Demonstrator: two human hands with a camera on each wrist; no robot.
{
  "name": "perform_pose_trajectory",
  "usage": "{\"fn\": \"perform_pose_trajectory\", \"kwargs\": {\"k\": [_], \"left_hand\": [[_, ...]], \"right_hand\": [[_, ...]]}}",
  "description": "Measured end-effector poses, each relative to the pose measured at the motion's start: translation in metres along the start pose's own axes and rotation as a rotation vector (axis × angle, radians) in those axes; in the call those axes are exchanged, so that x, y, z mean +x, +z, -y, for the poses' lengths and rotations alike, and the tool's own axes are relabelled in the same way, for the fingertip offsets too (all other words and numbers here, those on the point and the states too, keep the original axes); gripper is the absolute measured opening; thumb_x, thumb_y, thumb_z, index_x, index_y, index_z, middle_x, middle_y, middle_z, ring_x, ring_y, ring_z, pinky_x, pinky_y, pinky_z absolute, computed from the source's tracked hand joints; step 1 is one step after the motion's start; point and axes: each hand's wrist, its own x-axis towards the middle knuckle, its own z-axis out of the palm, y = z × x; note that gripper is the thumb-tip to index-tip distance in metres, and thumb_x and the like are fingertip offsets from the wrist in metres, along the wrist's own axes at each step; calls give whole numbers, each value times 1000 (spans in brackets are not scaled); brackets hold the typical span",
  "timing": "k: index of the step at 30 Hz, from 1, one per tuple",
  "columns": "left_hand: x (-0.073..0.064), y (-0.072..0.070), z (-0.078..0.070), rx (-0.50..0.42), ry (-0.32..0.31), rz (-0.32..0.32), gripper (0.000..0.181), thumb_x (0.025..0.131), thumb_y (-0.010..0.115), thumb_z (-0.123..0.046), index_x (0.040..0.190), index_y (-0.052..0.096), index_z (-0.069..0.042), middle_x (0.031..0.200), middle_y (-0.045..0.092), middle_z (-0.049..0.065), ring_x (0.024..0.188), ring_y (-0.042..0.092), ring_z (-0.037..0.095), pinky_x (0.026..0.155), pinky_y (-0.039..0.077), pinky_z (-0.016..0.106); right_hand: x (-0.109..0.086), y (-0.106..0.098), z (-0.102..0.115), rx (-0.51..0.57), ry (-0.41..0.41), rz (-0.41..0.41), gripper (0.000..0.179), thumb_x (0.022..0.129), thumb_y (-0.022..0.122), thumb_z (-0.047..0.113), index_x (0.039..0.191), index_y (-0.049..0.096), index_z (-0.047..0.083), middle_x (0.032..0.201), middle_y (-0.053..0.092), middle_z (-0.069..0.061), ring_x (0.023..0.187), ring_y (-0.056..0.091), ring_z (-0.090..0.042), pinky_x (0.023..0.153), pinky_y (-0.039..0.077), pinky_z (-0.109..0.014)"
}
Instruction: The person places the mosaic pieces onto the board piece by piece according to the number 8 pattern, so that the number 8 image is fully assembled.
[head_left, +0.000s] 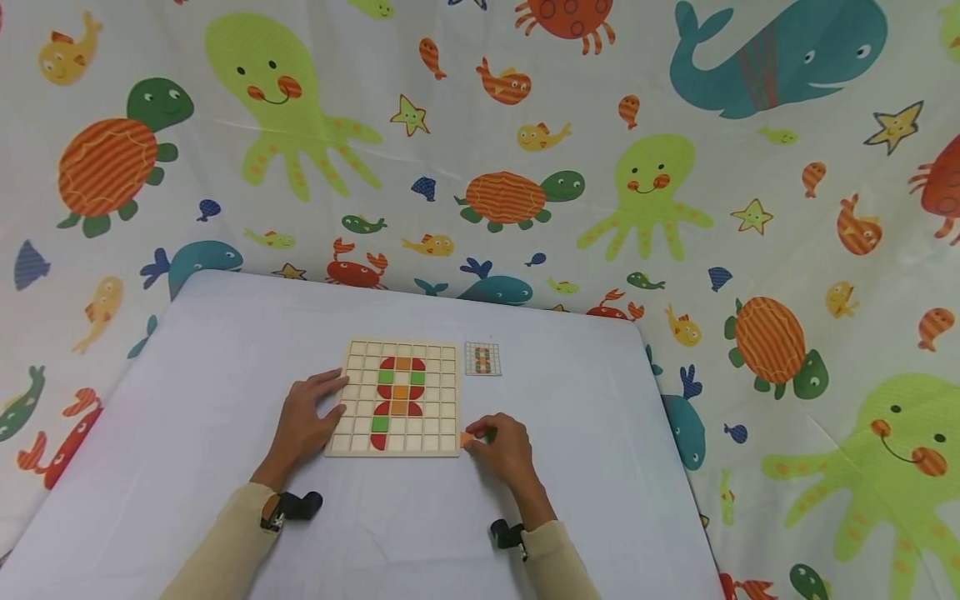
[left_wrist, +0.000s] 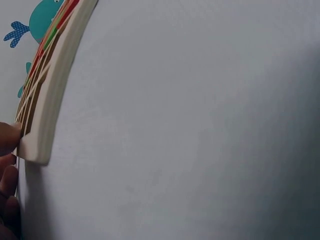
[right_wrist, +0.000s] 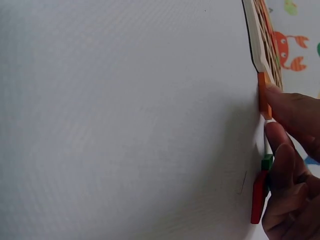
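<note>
A wooden grid board [head_left: 438,417] lies on the table, with red, green and orange tiles set in some of its squares. My left hand [head_left: 303,421] rests against the board's left edge, thumb and fingers spread apart. The thumb [left_wrist: 9,137] shows by the board's corner in the left wrist view. At the lower right corner, my right hand [head_left: 502,450] pinches an orange tile [right_wrist: 264,95] between thumb and finger, right beside the board. Under the curled fingers of that hand show a green tile [right_wrist: 267,161] and a red tile [right_wrist: 258,197].
A small pattern card [head_left: 482,359] with a gridded picture lies right of the board's upper corner. White cloth covers the table [head_left: 390,525]. Behind it hangs a curtain [head_left: 465,117] printed with sea animals.
</note>
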Motion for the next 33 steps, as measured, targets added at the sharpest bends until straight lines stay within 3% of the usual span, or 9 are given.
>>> {"fn": "perform_pose_trajectory", "kwargs": {"k": [7, 14, 20, 28, 33], "left_hand": [[0, 0, 3, 4, 7, -9, 49, 93, 72, -2, 141, 66, 0, 154, 58, 23, 126, 51, 42, 102, 39, 58], [0, 1, 4, 5, 17, -13, 48, 93, 72, -2, 140, 66, 1, 153, 58, 24, 126, 51, 43, 102, 39, 59], [0, 1, 3, 4, 15, -13, 48, 93, 72, -2, 140, 66, 1, 153, 58, 23, 126, 51, 43, 102, 39, 58], [0, 1, 1, -6, 13, -9, 48, 93, 72, -1, 141, 66, 0, 153, 58, 24, 127, 51, 43, 102, 39, 59], [-1, 0, 1, -4, 13, -9, 47, 93, 72, -2, 140, 66, 1, 153, 58, 24, 126, 51, 43, 102, 39, 59]], "right_hand": [[-2, 3, 0, -2, -43, -19, 19, 80, 93, 12, 91, 81, 21, 86, 71, 6, 76, 55, -8, 66, 45, -24], [-5, 6, 3, -6, 11, -54, 23, 80, 92, 9, 99, 83, 19, 85, 70, 6, 76, 55, -9, 67, 45, -23], [-10, 9, 7, -34, 35, -91, 22, 80, 92, 11, 96, 80, 21, 87, 70, 7, 76, 55, -10, 67, 45, -25], [-12, 10, 6, 96, 24, -172, 16, 83, 90, 11, 89, 81, 23, 83, 77, 10, 73, 57, -8, 66, 46, -23], [-11, 12, 15, 196, 14, -165, 11, 87, 88, 16, 91, 82, 25, 86, 77, 9, 71, 54, -9, 62, 44, -21]]}}
